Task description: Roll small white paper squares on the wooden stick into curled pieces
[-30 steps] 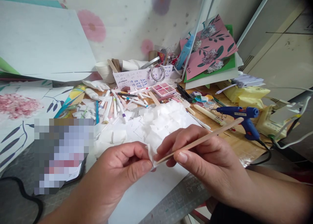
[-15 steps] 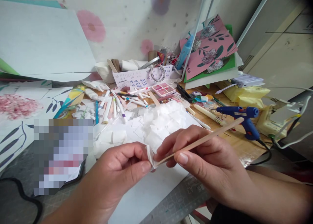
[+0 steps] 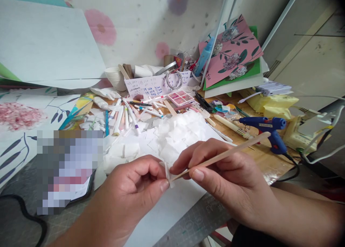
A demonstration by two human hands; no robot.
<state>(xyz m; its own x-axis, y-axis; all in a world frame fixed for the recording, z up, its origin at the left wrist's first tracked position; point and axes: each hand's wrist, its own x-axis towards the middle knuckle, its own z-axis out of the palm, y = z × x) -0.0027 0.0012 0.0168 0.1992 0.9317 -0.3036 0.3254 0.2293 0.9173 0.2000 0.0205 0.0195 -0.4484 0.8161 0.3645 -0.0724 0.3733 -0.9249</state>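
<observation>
Between thumb and fingers, my left hand (image 3: 134, 186) pinches a small piece of white tissue paper (image 3: 167, 172). My right hand (image 3: 223, 175) grips a flat wooden stick (image 3: 231, 150), its upper end pointing up and right. The stick's lower end meets the tissue at my left fingertips. Just behind both hands lies a loose heap of white tissue pieces (image 3: 180, 128). Under the hands is a white paper sheet (image 3: 167, 214), partly covering a grey cutting mat (image 3: 199, 222).
A blue glue gun (image 3: 272, 126) with a cable stands at right. At left lies a phone with a blurred screen (image 3: 72, 175). Several markers (image 3: 130, 117), a pink palette (image 3: 180, 98) and paper cups (image 3: 115, 78) crowd the back. A pink flower picture (image 3: 234, 53) leans back right.
The tissue at my left fingertips has turned slightly and looks more folded around the stick's tip. My left thumb has shifted a little to the right; the stick is nearly still.
</observation>
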